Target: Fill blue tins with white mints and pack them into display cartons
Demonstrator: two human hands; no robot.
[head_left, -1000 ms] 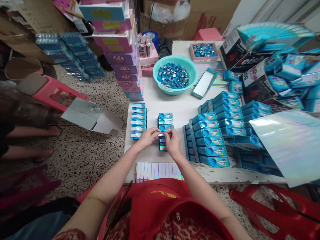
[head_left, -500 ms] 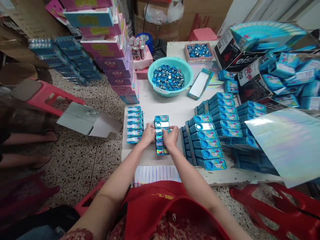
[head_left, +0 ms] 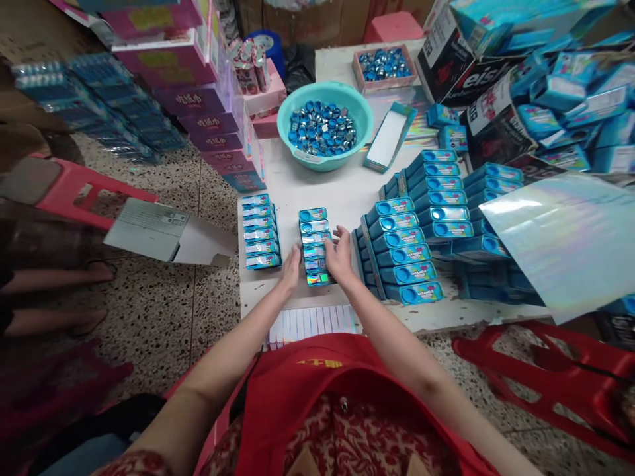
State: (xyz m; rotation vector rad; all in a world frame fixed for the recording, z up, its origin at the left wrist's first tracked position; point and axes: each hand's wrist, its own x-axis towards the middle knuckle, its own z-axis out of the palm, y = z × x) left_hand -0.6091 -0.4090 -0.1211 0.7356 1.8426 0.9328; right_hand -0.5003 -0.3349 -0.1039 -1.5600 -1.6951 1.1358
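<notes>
A short row of small blue boxes (head_left: 315,248) with shiny tops lies on the white table in front of me. On its left side is my left hand (head_left: 292,268), fingers stretched and close to the row. My right hand (head_left: 339,256) is at the right side, thumb near the boxes and fingers spread; I cannot tell whether it touches them. Another row of blue boxes (head_left: 261,233) stands farther left. To the right are banded stacks of blue boxes (head_left: 404,256) with round recesses in their tops.
A turquoise basin (head_left: 370,129) of blue-and-silver caps stands behind. Beside it lies an open blue tray (head_left: 391,142). Tall pink and purple cartons (head_left: 213,122) rise at the left. A shiny sheet (head_left: 565,241) juts out at right. Pale strips (head_left: 312,324) lie at the front edge.
Both hands have loosened from the middle row of boxes, their fingers now stretched out at its sides. The whole view has shifted, so things appear higher in it.
</notes>
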